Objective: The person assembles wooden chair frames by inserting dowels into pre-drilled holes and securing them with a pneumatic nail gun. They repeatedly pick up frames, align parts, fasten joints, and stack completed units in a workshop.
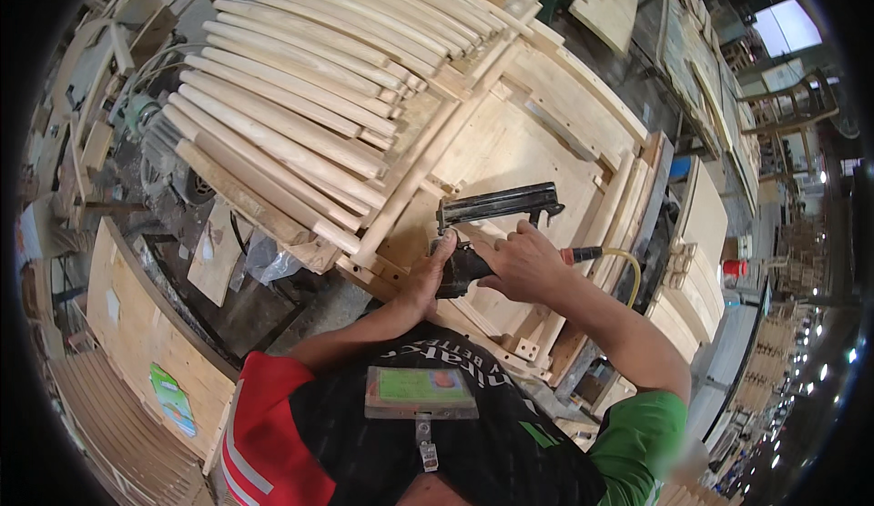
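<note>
A black air nail gun (501,202) lies across both my hands above the wooden frame, its long magazine uppermost. My left hand (430,275) is closed round the gun's head, with the thumb up along its side. Wrapped about the handle, my right hand (530,265) covers most of it. From the handle's end, by my right wrist, a yellow air hose (634,269) runs off. Under the gun sits the pale wooden frame (482,155) with a flat panel inside it. The gun's nose is partly hidden by my left hand.
Many curved wooden slats (300,96) lie in rows over the frame's far left part. A curved wooden panel (150,351) stands at the near left, beside a clear plastic bag (271,260). To the right are stacked boards (687,260) and a red container (734,267).
</note>
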